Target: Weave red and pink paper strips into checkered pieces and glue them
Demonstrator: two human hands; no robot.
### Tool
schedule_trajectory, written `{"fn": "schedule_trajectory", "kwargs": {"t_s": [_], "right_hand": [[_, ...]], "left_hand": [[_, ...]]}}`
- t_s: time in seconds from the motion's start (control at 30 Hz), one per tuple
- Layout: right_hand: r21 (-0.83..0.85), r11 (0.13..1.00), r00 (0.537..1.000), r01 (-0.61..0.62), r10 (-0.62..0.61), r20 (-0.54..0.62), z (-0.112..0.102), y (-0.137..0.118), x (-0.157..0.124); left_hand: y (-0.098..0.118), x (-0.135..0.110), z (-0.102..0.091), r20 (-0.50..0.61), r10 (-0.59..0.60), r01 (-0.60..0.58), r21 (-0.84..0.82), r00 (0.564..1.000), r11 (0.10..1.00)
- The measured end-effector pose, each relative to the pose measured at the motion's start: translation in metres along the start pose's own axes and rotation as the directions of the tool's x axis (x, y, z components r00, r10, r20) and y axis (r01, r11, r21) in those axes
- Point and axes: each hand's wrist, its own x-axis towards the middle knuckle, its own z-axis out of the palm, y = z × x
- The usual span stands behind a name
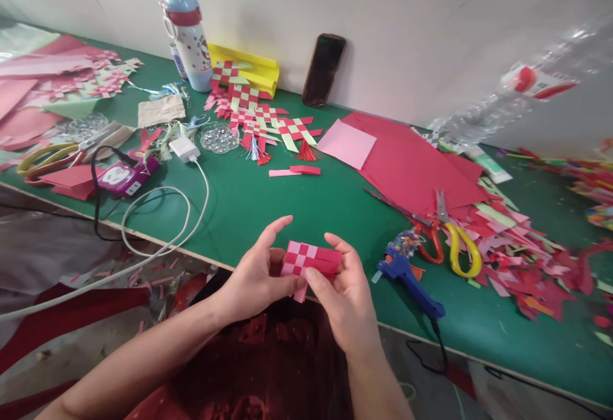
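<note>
Both hands grip a small woven paper piece (302, 255) in a pink and red check, held just above the table's front edge. My left hand (261, 273) pinches its left side, thumb along the lower edge and index finger raised. On the other side my right hand (347, 286) has its thumb on the front of the weave and its fingers behind the red strips. A few pink strip ends hang below the check. Beyond the hands lie a pink and a red paper strip (305, 170). Finished-looking woven pieces with tassels (294, 129) are at the back.
A blue glue gun (412, 283), yellow-handled scissors (462, 251) and red-handled scissors (431, 244) lie right, near paper scraps (531, 267) and red sheets (407, 165). A phone (324, 69) leans on the wall. Left are a bottle (189, 43), purple power socket (127, 174) and white cable (189, 206).
</note>
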Motion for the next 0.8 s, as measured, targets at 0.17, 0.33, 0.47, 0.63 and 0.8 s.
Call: {"fn": "schedule_trajectory", "kwargs": {"t_s": [0.17, 0.33, 0.47, 0.63, 0.8], "right_hand": [[-0.026, 1.000, 0.999, -0.012, 0.011, -0.030, -0.002, 0.000, 0.000], [-0.047, 0.998, 0.998, -0.051, 0.053, 0.034, -0.003, -0.001, -0.003], [-0.072, 0.995, 0.997, -0.066, 0.070, 0.042, 0.000, -0.002, -0.004], [0.024, 0.996, 0.995, -0.081, 0.079, 0.066, -0.004, 0.004, -0.005], [0.092, 0.991, 0.993, -0.093, 0.086, 0.081, -0.006, 0.007, -0.004]], "left_hand": [[-0.003, -0.001, -0.005, 0.032, -0.015, 0.013, 0.032, 0.999, 0.999], [0.010, 0.000, -0.018, -0.049, 0.040, -0.032, 0.160, 0.998, 0.987], [0.020, 0.003, -0.022, -0.113, 0.063, -0.039, 0.209, 0.992, 0.977], [0.018, 0.008, -0.026, -0.163, 0.082, -0.056, 0.159, 0.983, 0.986], [0.018, 0.011, -0.027, -0.181, 0.090, -0.069, 0.119, 0.979, 0.990]]}}
